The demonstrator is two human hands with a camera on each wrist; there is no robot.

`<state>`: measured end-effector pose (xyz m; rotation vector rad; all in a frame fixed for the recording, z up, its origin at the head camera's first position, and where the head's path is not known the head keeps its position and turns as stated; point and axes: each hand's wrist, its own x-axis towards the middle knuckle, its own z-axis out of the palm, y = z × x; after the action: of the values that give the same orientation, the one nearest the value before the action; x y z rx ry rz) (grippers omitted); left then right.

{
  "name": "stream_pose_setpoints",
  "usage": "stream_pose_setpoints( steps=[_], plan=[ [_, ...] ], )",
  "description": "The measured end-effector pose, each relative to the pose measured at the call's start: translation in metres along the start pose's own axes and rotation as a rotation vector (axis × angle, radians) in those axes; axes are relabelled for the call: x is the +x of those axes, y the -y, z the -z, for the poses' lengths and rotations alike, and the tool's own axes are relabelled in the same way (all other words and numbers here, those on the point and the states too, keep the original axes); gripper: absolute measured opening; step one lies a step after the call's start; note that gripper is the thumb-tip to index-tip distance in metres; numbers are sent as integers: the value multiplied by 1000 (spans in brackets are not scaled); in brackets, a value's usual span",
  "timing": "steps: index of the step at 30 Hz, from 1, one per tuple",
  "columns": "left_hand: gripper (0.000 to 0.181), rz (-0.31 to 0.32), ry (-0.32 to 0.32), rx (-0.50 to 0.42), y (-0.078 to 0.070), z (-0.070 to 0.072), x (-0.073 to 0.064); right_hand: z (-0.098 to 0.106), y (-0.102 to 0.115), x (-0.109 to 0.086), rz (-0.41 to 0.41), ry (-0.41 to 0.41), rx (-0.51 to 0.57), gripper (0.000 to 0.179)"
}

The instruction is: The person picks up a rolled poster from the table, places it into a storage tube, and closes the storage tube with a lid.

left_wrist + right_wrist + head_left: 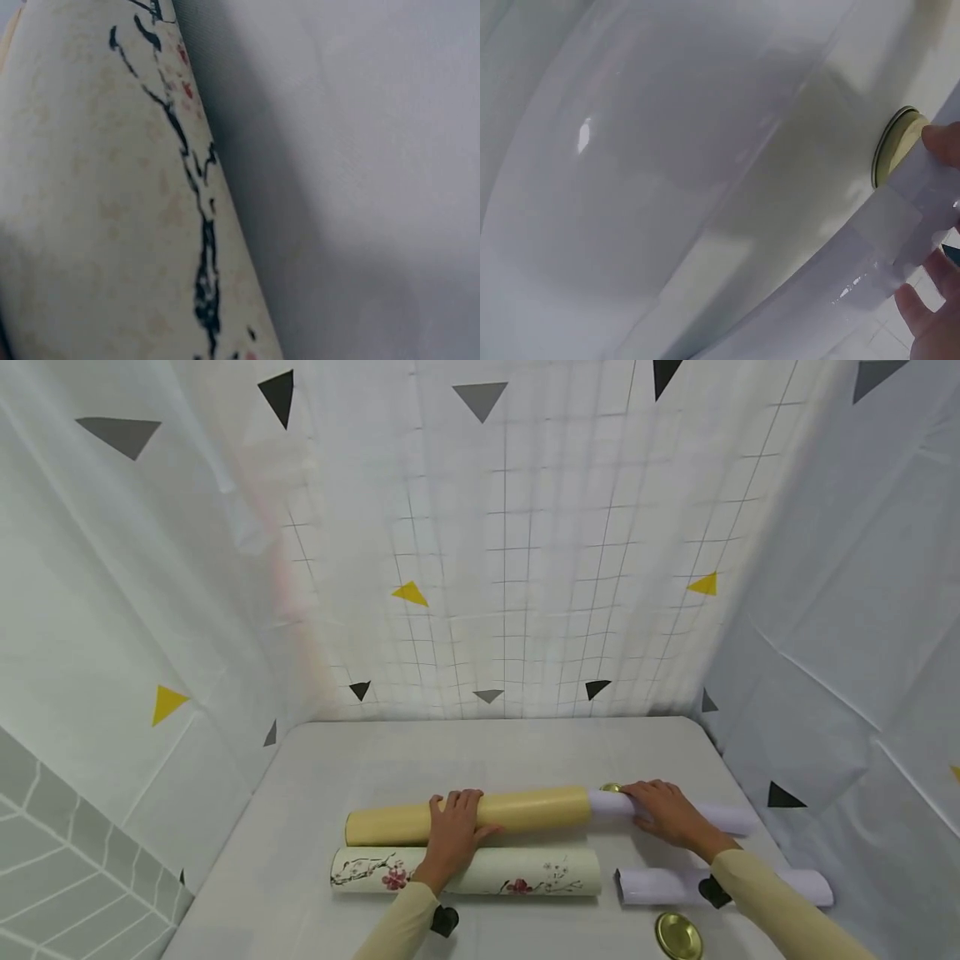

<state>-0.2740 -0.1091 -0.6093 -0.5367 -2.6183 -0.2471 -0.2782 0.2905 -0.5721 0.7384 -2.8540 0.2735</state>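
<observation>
My left hand (pixel 455 835) lies over a yellow cardboard tube (pixel 536 810), fingers over its far side and thumb on the near side. A white paper roll (pixel 727 818) meets the tube's right end in line with it. My right hand (pixel 667 812) grips that roll near the tube; in the right wrist view its thumb and fingers (pixel 922 319) hold the roll from both sides. Nearer the body, under the left forearm, is a pale tube with plum blossoms (pixel 555 871), which fills much of the left wrist view.
A second white roll (pixel 660 887) lies at the front right, partly under the right forearm. One gold lid (pixel 678 936) sits near the front edge; another gold lid (pixel 611 787) shows just beyond the right hand. White sheeting (pixel 480 527) hangs behind the white table (pixel 420 752).
</observation>
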Motion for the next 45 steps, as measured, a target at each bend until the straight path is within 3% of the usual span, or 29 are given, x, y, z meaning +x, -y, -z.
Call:
stream_pose_setpoints(
  steps=[5,14,19,23,30,36,40,45],
  plan=[
    [65,-8,-26,24,0,2,-1,-2,3,7,51,-21,34,49],
    [70,16,41,45,-3,5,-1,-12,21,17,53,-47,55,50],
    [69,17,18,30,-4,3,-2,-13,30,21,32,-48,94,67],
    [70,28,35,15,-4,4,-4,-14,35,22,22,-36,126,76],
    [69,28,40,35,-6,4,-2,-13,32,19,74,-29,120,76],
    [69,30,47,34,-6,4,-2,-10,15,6,104,-108,47,88],
    [70,37,51,20,-5,4,-2,-8,1,-3,37,-115,-10,88],
    [69,25,40,21,-4,3,-3,-8,-13,-15,-119,-41,-37,88]
  ],
)
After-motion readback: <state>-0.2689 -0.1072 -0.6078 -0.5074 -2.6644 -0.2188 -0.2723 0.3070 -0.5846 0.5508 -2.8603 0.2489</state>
